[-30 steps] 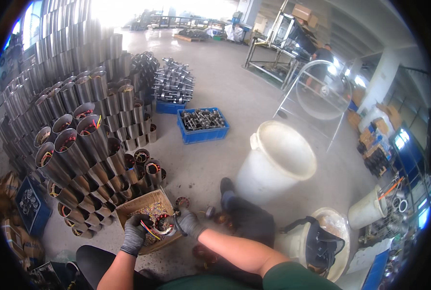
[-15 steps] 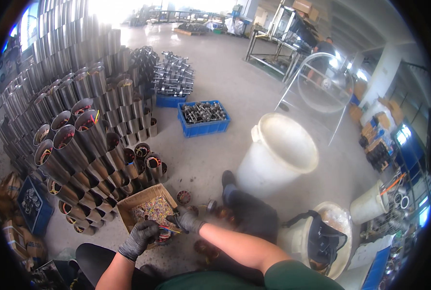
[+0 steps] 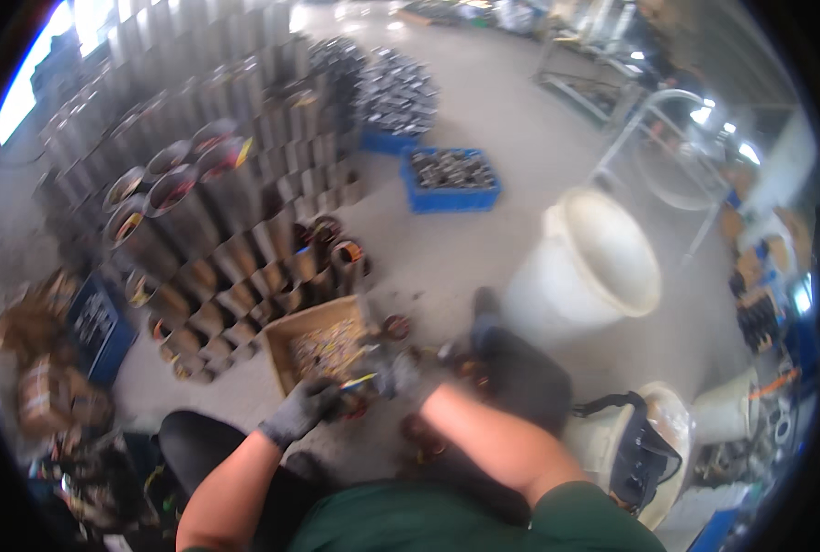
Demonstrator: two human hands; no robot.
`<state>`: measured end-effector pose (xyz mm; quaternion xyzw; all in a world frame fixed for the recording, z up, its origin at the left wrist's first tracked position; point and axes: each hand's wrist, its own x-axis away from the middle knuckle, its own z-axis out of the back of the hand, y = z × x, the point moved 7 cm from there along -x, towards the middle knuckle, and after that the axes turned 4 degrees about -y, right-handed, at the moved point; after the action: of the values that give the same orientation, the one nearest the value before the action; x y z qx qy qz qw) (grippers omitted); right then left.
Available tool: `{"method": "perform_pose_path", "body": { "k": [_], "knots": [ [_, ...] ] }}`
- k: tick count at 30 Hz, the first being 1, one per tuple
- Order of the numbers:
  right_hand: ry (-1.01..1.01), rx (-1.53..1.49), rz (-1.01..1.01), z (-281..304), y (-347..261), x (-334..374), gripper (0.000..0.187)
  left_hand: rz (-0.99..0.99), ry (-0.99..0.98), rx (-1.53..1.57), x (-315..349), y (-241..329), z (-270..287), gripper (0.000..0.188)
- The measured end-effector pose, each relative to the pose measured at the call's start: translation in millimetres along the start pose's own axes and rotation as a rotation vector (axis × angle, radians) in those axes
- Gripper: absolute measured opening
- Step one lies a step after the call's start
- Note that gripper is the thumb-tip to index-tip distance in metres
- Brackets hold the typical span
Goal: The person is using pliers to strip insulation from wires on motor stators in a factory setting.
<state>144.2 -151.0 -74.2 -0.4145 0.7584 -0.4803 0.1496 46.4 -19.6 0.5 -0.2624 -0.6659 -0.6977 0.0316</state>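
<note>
In the head view we saw the left hand, fingers clamped on coloured wires at lower centre, near a cardboard box, and the right hand beside them, too blurred to tell its fingers' state.

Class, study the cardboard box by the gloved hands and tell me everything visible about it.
The cardboard box is light brown and open-topped, with flat walls. It stands upright, set slightly askew, apparently on the grey floor, close to the stacked metal tubes. Small multicoloured bits lie inside. The left hand and right hand are at its near right side, partly hiding it; blur leaves unclear whether either touches it.
</note>
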Motion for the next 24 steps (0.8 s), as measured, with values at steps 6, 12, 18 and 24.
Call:
{"method": "perform_pose_path", "body": {
  "k": [6, 12, 18, 24],
  "knots": [
    [0.321, -0.307, -0.288, 12, 1, 26, 0.029, -0.002, 0.08, 0.237, -4, -14, 6, 0.026],
    [0.335, -0.221, -0.179, -6, -19, 34, 0.049, -0.023, 0.037, 0.146, -9, -15, 3, 0.025],
    [0.325, -0.007, -0.113, -37, -48, 30, 0.049, 0.016, 0.109, 0.397, -9, -24, 17, 0.017],
    [0.283, 0.301, -0.171, -53, -57, 34, 0.048, -0.083, 0.233, 0.574, -13, -33, 20, 0.016]
  ]
}}
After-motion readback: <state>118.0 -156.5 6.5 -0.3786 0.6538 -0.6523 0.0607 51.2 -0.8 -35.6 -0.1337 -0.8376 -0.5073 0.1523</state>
